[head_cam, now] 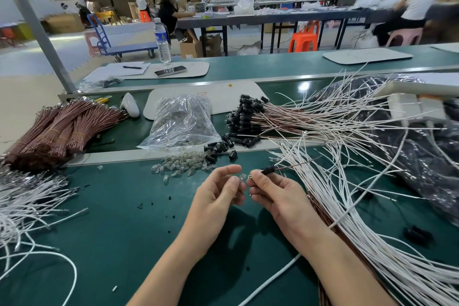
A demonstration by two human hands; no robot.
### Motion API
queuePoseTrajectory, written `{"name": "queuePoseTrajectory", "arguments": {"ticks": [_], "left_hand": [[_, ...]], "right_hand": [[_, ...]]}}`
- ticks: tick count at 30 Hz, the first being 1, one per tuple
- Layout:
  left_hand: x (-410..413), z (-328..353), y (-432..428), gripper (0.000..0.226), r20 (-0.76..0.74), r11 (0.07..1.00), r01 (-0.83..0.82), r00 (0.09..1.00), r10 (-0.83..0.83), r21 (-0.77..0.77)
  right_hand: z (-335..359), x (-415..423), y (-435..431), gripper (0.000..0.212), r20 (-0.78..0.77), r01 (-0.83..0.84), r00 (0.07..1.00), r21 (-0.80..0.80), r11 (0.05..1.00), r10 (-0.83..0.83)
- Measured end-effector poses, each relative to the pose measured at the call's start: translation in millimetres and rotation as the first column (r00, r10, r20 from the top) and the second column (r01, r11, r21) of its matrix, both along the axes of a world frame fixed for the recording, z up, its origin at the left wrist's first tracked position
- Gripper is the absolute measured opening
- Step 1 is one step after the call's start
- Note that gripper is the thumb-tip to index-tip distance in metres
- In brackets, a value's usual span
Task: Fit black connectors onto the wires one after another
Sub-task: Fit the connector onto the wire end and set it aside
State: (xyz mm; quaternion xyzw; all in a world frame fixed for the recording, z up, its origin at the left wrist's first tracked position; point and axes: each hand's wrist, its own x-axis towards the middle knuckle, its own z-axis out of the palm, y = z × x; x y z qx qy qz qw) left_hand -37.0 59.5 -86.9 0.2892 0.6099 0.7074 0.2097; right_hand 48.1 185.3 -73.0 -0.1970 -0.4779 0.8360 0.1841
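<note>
My right hand (275,194) pinches a black connector (268,169) that sits on a white and a brown wire running off to the right. My left hand (221,189) holds a small clear bulb (243,176) at its fingertips, just left of the connector's open end. Loose black connectors (218,149) lie in a small pile just beyond my hands. Next to them lies a heap of clear bulbs (181,165). A fan of loose white wires (347,196) spreads to the right. Finished wires with black connectors (244,117) lie stacked behind.
A clear plastic bag (182,122) of parts stands behind the bulbs. Bundled brown wires (57,129) lie at the left, tangled white wires (27,201) at the near left. A black plastic bag (409,146) fills the right. A water bottle (162,40) stands far back.
</note>
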Motion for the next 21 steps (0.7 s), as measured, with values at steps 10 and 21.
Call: {"name": "queuePoseTrajectory", "arguments": {"ticks": [10,21], "left_hand": [[-0.9,-3.5,0.9,0.015,-0.036,0.999,-0.018,0.999,0.017,-0.030],[-2.7,-5.8,1.5,0.016,-0.025,1.000,0.013,1.000,-0.013,-0.023]], "right_hand": [[-1.1,-0.5,0.0,0.016,-0.007,-0.003,1.000,0.014,1.000,0.003],[-3.5,-1.1,1.6,0.016,-0.008,0.001,1.000,0.015,1.000,-0.001]]}}
